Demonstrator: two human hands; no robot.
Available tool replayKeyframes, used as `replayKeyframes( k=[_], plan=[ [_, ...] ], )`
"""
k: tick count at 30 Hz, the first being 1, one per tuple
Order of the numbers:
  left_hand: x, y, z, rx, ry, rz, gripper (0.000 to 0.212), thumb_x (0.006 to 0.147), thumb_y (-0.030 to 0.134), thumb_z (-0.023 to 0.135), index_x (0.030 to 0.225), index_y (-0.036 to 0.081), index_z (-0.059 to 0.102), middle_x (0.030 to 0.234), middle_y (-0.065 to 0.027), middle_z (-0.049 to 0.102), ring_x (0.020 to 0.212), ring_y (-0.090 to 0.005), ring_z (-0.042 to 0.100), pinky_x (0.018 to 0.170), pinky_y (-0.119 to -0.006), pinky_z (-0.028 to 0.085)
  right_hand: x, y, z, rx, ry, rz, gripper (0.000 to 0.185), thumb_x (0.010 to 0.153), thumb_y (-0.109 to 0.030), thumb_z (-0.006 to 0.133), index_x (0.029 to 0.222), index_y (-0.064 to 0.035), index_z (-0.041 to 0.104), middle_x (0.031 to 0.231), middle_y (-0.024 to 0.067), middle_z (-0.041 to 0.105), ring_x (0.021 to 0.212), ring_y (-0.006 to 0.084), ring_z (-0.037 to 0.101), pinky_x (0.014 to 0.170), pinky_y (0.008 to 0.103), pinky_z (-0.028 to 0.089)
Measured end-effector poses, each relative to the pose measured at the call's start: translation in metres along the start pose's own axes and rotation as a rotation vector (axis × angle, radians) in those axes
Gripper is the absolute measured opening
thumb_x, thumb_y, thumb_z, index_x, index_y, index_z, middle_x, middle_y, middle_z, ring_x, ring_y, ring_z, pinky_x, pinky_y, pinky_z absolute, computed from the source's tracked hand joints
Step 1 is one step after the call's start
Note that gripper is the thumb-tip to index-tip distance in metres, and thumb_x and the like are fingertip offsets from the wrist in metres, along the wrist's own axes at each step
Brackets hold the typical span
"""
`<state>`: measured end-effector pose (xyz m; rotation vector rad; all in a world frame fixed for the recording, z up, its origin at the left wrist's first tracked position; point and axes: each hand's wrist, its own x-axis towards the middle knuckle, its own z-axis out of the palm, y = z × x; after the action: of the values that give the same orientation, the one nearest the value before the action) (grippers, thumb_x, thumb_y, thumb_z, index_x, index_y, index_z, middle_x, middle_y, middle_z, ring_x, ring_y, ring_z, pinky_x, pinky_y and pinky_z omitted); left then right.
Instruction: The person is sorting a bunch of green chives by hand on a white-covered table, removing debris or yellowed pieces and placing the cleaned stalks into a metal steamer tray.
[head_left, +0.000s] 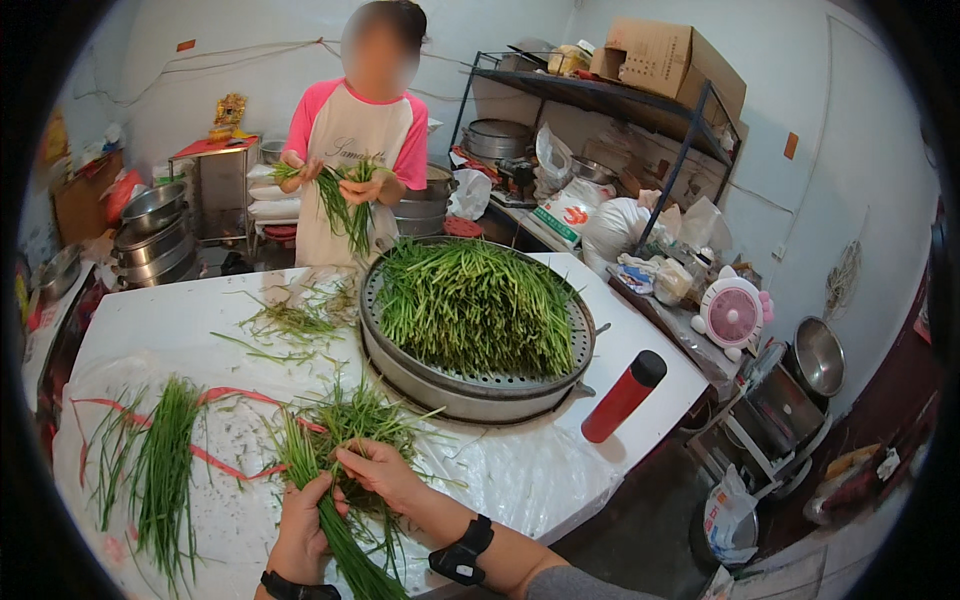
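My left hand (304, 517) is closed around a bunch of Chinese chives (352, 555), its pale stem ends pointing up and its green leaves hanging toward me. Close beside it, my right hand (379, 469) has thumb and forefinger together at the stems; whether a strand is between them is hard to tell. Just beyond both hands lies a loose pile of trimmings (360, 420). Another chive bundle (165, 450) rests at the left, by a red plastic ribbon (232, 394). A round perforated metal steamer tray (465, 401) bears a large heap of chives (480, 307).
A red bottle (619, 397) with a black lid stands on the white table (660, 345), right of the tray. Plastic sheeting (525, 480) covers the near part. Across the table a person (349, 142) holds chives. Scattered scraps (300, 319) lie left of the tray.
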<state>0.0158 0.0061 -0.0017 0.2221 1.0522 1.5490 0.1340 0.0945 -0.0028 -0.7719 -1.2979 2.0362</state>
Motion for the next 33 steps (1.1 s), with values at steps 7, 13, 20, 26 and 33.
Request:
replayKeyframes(
  k=[7, 13, 20, 26, 33],
  plan=[
    [0.006, -0.004, -0.008, 0.006, -0.008, 0.006, 0.012, 0.077, 0.006, 0.056, 0.087, 0.005, 0.05, 0.06, -0.0093, 0.056, 0.045, -0.0179, 0.055, 0.04, -0.028, 0.048, 0.001, 0.004, 0.003, 0.016, 0.019, -0.08, 0.019, 0.087, -0.026, 0.053, 0.083, -0.0077, 0.054, 0.066, -0.0044, 0.046, 0.052, 0.0022, 0.036, 0.047, 0.0171, 0.027],
    [0.002, -0.001, -0.003, 0.035, 0.001, 0.001, 0.011, 0.078, 0.006, 0.054, 0.088, 0.005, 0.049, 0.062, -0.0107, 0.057, 0.049, -0.0203, 0.057, 0.044, -0.03, 0.05, 0.004, 0.012, -0.001, -0.047, -0.046, -0.051, 0.024, 0.09, -0.031, 0.047, 0.085, -0.0078, 0.054, 0.069, -0.0028, 0.046, 0.058, 0.0033, 0.038, 0.05, 0.0174, 0.029],
    [0.0, -0.003, 0.001, -0.088, -0.045, -0.02, 0.013, 0.08, 0.005, 0.051, 0.092, 0.004, 0.047, 0.07, -0.0151, 0.058, 0.058, -0.0259, 0.06, 0.05, -0.034, 0.052, 0.003, 0.012, -0.005, 0.057, 0.039, -0.1, 0.027, 0.092, -0.032, 0.042, 0.087, -0.0069, 0.052, 0.081, 0.0015, 0.053, 0.072, 0.0084, 0.048, 0.066, 0.0219, 0.039],
    [0.002, -0.007, -0.002, -0.062, -0.079, 0.05, 0.015, 0.08, 0.009, 0.05, 0.093, 0.002, 0.05, 0.076, -0.0138, 0.06, 0.063, -0.0228, 0.061, 0.053, -0.032, 0.052, 0.004, -0.003, -0.004, 0.401, 0.141, -0.222, 0.031, 0.093, -0.033, 0.035, 0.087, -0.0054, 0.048, 0.085, 0.0084, 0.059, 0.08, 0.0213, 0.058, 0.076, 0.0338, 0.046],
    [0.017, -0.002, -0.014, -0.133, -0.017, 0.03, 0.016, 0.077, 0.003, 0.054, 0.093, 0.003, 0.047, 0.078, -0.0167, 0.06, 0.068, -0.025, 0.061, 0.055, -0.033, 0.05, 0.009, -0.01, -0.028, 0.644, 0.132, -0.354, 0.034, 0.092, -0.038, 0.035, 0.087, -0.0071, 0.049, 0.067, 0.0029, 0.05, 0.064, 0.0192, 0.052, 0.062, 0.0343, 0.045]
  ],
)
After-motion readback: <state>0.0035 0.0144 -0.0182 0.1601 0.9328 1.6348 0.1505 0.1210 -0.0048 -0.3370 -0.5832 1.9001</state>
